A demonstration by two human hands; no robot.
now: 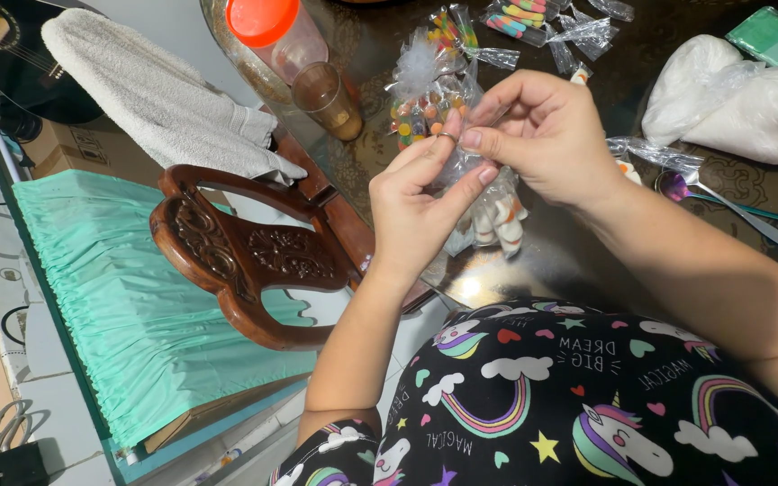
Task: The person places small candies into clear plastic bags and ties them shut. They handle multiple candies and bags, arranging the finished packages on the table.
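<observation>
**Pinch the bag neck tight**

Both hands grip the clear candy bag point(483, 202) above the counter point(569, 261): left hand point(416, 202) pinches below, right hand point(542, 135) above. Keep your fingertips close together, bag upright. Filled bags point(425, 90) lie farther back.

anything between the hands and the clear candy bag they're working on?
Nothing visible. Both the left hand and right hand already pinch the clear candy bag directly above the glass table.
</observation>
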